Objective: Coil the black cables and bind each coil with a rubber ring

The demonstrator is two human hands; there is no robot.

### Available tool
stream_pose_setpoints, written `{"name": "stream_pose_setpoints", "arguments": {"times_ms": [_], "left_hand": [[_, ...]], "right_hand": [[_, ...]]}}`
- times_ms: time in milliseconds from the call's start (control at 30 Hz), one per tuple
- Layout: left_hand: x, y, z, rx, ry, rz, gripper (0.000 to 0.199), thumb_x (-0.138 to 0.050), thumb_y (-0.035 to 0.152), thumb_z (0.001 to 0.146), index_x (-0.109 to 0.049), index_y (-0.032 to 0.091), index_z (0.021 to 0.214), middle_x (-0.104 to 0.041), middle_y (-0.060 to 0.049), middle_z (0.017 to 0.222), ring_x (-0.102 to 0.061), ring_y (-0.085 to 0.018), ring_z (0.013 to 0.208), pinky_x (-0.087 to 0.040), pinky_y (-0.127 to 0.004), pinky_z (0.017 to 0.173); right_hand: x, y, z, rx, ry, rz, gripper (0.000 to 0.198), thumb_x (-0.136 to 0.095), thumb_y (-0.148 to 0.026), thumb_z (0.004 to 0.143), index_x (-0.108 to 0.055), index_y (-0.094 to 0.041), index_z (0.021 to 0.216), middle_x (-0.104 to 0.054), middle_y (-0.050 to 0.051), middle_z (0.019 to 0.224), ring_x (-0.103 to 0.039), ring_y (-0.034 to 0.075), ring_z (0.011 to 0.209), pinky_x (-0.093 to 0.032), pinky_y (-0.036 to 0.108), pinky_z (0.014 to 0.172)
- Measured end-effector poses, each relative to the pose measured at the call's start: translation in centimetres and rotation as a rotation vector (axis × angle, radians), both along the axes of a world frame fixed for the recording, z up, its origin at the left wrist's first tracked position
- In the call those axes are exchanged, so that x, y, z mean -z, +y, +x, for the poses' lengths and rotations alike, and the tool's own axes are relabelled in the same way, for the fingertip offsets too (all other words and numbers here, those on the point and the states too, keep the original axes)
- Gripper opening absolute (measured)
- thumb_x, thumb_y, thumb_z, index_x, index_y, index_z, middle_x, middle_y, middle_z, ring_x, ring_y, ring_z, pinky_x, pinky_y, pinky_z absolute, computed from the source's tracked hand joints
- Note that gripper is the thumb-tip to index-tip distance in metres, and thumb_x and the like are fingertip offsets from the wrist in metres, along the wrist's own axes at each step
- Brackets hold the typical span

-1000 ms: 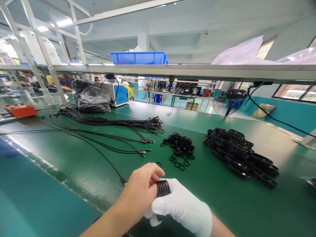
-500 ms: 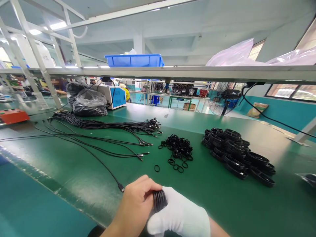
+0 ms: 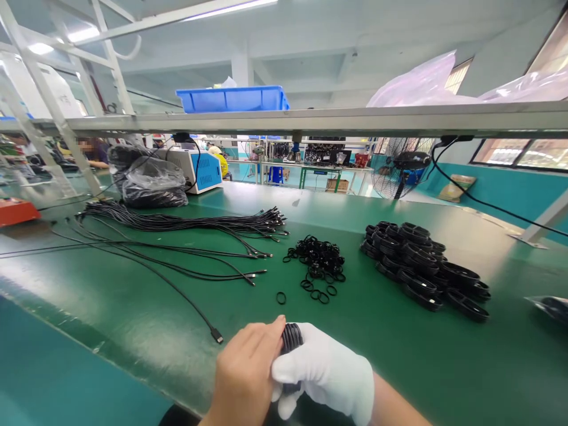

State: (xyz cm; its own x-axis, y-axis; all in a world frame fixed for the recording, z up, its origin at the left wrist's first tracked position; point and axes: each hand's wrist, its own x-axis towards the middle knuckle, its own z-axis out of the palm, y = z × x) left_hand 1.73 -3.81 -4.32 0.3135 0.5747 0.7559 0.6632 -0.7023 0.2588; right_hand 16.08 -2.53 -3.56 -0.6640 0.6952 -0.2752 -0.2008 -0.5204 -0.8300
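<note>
Low in the head view, a coiled black cable (image 3: 291, 338) stands between my two hands. My right hand (image 3: 326, 367), in a white glove, is closed round the coil, with the thumb across its near side. My bare left hand (image 3: 251, 364) presses against the coil's left side, its fingers together and partly hiding it. Just beyond the hands lies a single black ring (image 3: 281, 298). Farther back is a heap of small black rings (image 3: 317, 254). To the left, one loose cable ends in a connector (image 3: 216, 335) close to my left hand.
A bundle of straight black cables (image 3: 186, 221) lies at the left. Coiled cables (image 3: 417, 260) are piled at the right. Behind stand a bagged bundle (image 3: 153, 180) and a blue-white machine (image 3: 202, 170). A shelf (image 3: 310, 122) with a blue bin (image 3: 233, 99) spans the bench (image 3: 355, 367).
My left hand has shifted from gripping over the top of the coil to lying flatter along its left side. The gloved thumb has moved up across the coil. The camera view has shifted slightly.
</note>
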Motion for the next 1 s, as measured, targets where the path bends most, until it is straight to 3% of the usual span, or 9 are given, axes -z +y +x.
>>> {"name": "stream_pose_setpoints", "arguments": {"times_ms": [100,267,367,467,733,867,1000], "left_hand": [[-0.1,0.0,0.4,-0.021,0.005,0.006,0.025,-0.049,0.008,0.083,-0.065,0.014,0.101,-0.07,-0.006,0.078,-0.063,-0.018,0.069,-0.052,-0.029,0.063],[-2.5,1.0,-0.1,0.063,0.038,-0.364,0.022,-0.052,0.006,0.076,-0.067,0.02,0.084,-0.069,0.001,0.077,-0.064,-0.014,0.07,-0.052,-0.024,0.063],[-2.8,1.3,-0.4,0.116,0.043,-0.29,0.024,-0.047,0.006,0.078,-0.067,0.019,0.081,-0.068,0.0,0.071,-0.063,-0.014,0.066,-0.051,-0.024,0.06],[-2.3,1.4,-0.4,0.128,0.043,-0.28,0.025,-0.045,0.006,0.08,-0.067,0.017,0.083,-0.069,-0.001,0.071,-0.062,-0.014,0.065,-0.05,-0.025,0.06],[-2.4,2.5,-0.9,0.101,0.0,-0.718,0.025,-0.052,0.012,0.077,-0.064,0.024,0.095,-0.067,0.001,0.093,-0.061,-0.015,0.081,-0.048,-0.026,0.075],[-2.0,2.7,-2.1,0.008,-0.179,-0.817,0.014,-0.048,0.025,0.083,-0.061,0.023,0.089,-0.065,0.001,0.089,-0.059,-0.016,0.082,-0.045,-0.027,0.076],[-1.7,3.8,-2.9,-0.028,-0.097,-0.871,0.015,-0.045,0.028,0.084,-0.059,0.022,0.083,-0.063,0.001,0.082,-0.057,-0.016,0.078,-0.043,-0.027,0.072]], "right_hand": [[-0.2,0.0,0.1,-0.01,-0.023,0.017,0.027,-0.074,-0.025,0.051,-0.061,-0.009,0.069,-0.058,0.002,0.059,-0.059,0.014,0.056,-0.049,0.023,0.046],[-0.9,-0.2,0.1,-0.002,-0.21,0.092,0.01,-0.065,-0.011,0.052,-0.055,-0.011,0.053,-0.055,-0.002,0.048,-0.052,0.007,0.042,-0.044,0.016,0.042],[-1.0,-0.3,-0.2,-0.002,-0.211,0.115,0.011,-0.064,-0.01,0.051,-0.053,-0.012,0.049,-0.054,-0.003,0.047,-0.05,0.006,0.04,-0.042,0.014,0.039],[-1.0,-0.4,-0.6,-0.001,-0.243,0.052,0.004,-0.061,-0.014,0.054,-0.058,-0.011,0.055,-0.054,-0.001,0.046,-0.051,0.008,0.039,-0.042,0.016,0.035],[0.4,-0.2,-0.4,0.125,-0.098,-0.043,0.021,-0.066,-0.025,0.053,-0.059,-0.01,0.067,-0.061,0.004,0.061,-0.058,0.013,0.047,-0.044,0.02,0.036],[1.1,0.2,0.1,0.192,-0.019,-0.124,0.032,-0.071,-0.026,0.053,-0.056,-0.012,0.078,-0.062,0.005,0.067,-0.064,0.019,0.062,-0.052,0.028,0.05],[1.2,0.6,0.3,0.256,-0.039,-0.113,0.03,-0.068,-0.02,0.054,-0.054,-0.013,0.08,-0.061,0.002,0.062,-0.065,0.021,0.064,-0.052,0.029,0.051]]}}
